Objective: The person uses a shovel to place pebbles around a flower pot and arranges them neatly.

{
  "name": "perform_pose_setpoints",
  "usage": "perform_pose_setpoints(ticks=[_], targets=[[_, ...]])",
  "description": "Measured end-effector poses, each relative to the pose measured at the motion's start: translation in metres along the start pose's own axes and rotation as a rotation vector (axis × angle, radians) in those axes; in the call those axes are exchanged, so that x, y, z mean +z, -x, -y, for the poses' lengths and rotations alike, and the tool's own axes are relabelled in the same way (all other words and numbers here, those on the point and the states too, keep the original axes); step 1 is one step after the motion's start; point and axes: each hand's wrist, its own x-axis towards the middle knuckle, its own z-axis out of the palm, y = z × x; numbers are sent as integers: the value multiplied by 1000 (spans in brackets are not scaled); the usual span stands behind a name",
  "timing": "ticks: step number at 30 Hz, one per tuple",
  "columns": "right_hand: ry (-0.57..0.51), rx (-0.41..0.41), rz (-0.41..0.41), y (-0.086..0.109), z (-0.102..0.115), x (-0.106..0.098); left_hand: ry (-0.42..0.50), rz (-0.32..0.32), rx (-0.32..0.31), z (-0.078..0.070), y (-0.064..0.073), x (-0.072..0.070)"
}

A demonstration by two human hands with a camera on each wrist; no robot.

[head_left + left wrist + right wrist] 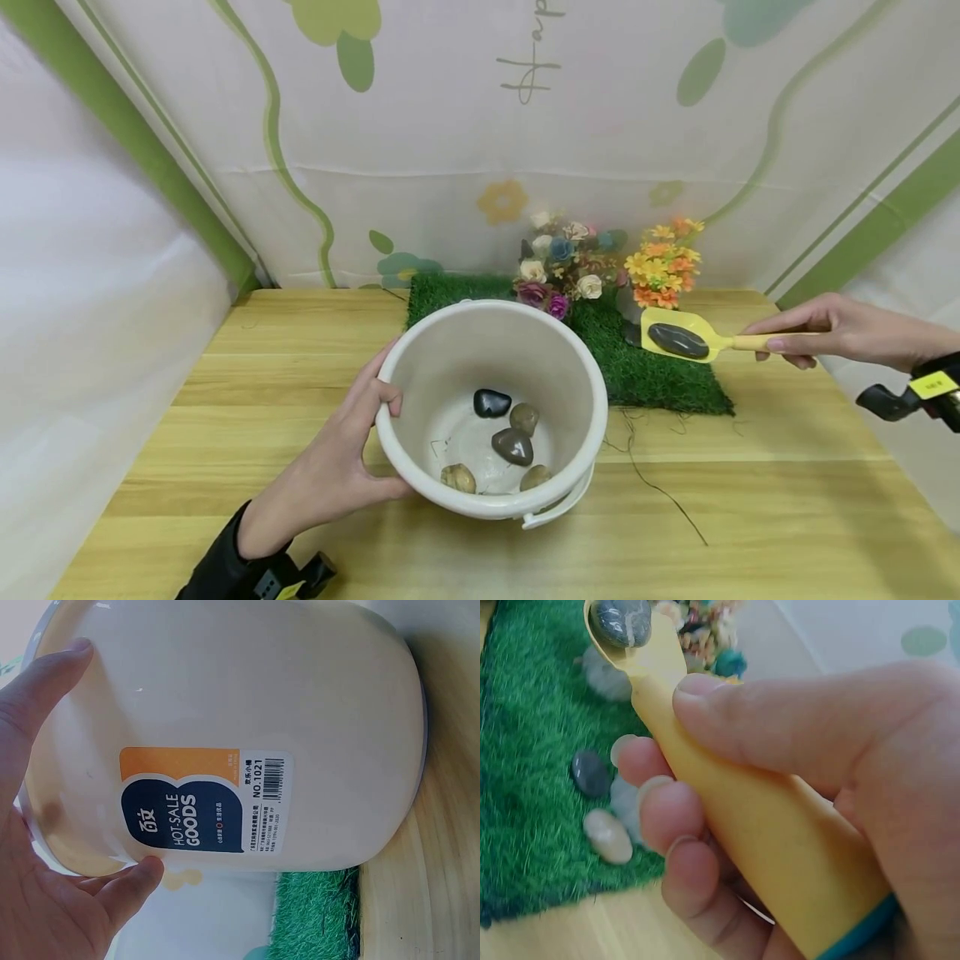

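Two hands over a wood-look worktop; L hand holds the white bucket at its left side, grip closed on the rim, one finger curled over to the inside, thumb on the outer wall; bucket is on the worktop, just in front of a green grass mat, its handle hanging at front right; L wrist view shows a label on the wall, w/ "HOT-SALE GOODS" & "NO.1021".

R hand well apart from bucket, grip closed round the handle of a yellow shovel, thumb along the top, fingers below; shovel has one dark grey stone on its blade, seen over the mat's right part, nr orange & yellow flowers.

Five stones on bucket floor: a black one, a brown round one touching or v. nr a dark brown one, & two tan ones toward the near wall; R wrist view also has a dark stone & a pale stone on the mat.

Mixed flowers at mat's back; patterned curtain behind; loose thread right of bucket.
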Motion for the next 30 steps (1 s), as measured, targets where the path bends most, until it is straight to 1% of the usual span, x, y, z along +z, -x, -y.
perform_pose_setpoints(ticks=[7,11,18,24,30], targets=[[-10,61,-16,2,-19,5,-2,-10,18,2,-1,0],[9,69,-15,2,-26,12,-6,-13,26,3,-1,0],[8,94,-6,2,-41,21,0,-7,19,2,0,0],[9,118,-8,-1,-45,22,-6,-8,14,2,-1,0],[-14,127,11,-5,-47,22,-5,-6,16,2,0,1]])
